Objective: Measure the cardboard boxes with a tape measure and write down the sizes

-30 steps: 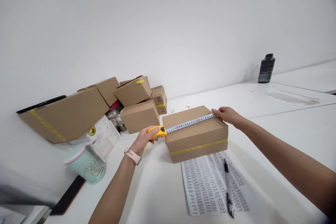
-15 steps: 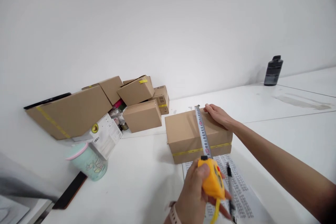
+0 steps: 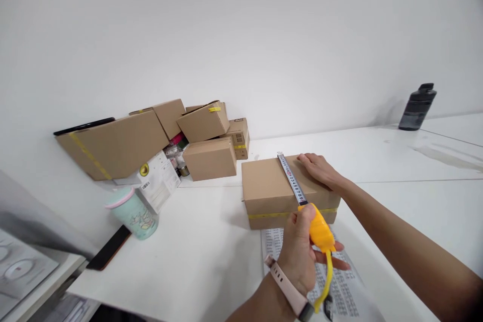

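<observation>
My left hand [image 3: 302,246] is closed round a yellow tape measure [image 3: 320,229] with a yellow wrist strap. Its metal blade [image 3: 292,178] is pulled out and lies slantwise across the top of a brown cardboard box [image 3: 264,178] with yellow tape along its front. The case sits at the box's front top edge. On the box's far right part, my right hand [image 3: 317,166] is pressed down, its fingers bent over the back edge and their tips partly hidden. The blade's end reaches the far edge, left of that hand and apart from it.
Printed paper [image 3: 271,241] lies under my left hand, with a pen [image 3: 328,307] partly hidden. More cardboard boxes [image 3: 211,161] are stacked at the back left. A mint tumbler [image 3: 138,216] and a dark phone-like slab [image 3: 109,246] lie left. A dark bottle [image 3: 417,108] stands back right.
My left hand has moved forward and up with the tape measure, bringing its case to the box's front edge. The blade slants more. My right hand stays on the box; the view has shifted.
</observation>
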{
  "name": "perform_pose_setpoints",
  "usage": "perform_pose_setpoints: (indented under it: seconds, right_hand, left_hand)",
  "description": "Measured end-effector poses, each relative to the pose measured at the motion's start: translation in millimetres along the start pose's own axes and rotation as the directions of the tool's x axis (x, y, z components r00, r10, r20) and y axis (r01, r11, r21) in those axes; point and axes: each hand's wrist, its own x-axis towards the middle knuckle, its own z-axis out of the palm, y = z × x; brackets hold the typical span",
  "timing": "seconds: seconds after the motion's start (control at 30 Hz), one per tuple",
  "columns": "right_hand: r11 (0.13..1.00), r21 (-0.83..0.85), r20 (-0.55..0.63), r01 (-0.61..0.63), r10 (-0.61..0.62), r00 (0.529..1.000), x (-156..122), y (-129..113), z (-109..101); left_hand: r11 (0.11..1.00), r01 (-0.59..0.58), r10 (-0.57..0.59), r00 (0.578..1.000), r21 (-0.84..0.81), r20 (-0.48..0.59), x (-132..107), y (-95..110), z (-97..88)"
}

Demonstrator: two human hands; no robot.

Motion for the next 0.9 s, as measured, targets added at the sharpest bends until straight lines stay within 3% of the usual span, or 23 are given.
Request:
perform_pose_setpoints:
  seconds: [0.27,0.5,0.9]
  right_hand:
    - [0.99,-0.098,0.105,0.1,-0.09,0.99,19.3,-0.2,7.6]
    - [0.964,-0.211,0.112,0.16,-0.139,0.984,41.5,-5.3,24.4]
    - [0.951,-0.24,0.104,0.196,-0.176,0.979,41.7,1.7,31.5]
  left_hand:
    - [1.0,0.009,-0.009,1.0,0.002,0.011,-1.3,0.7,0.9]
    - [1.0,-0.006,0.006,1.0,-0.006,-0.012,7.6,6.6,3.3]
    - [1.0,-0.014,0.013,0.999,-0.027,-0.037,0.5,-8.9,5.7]
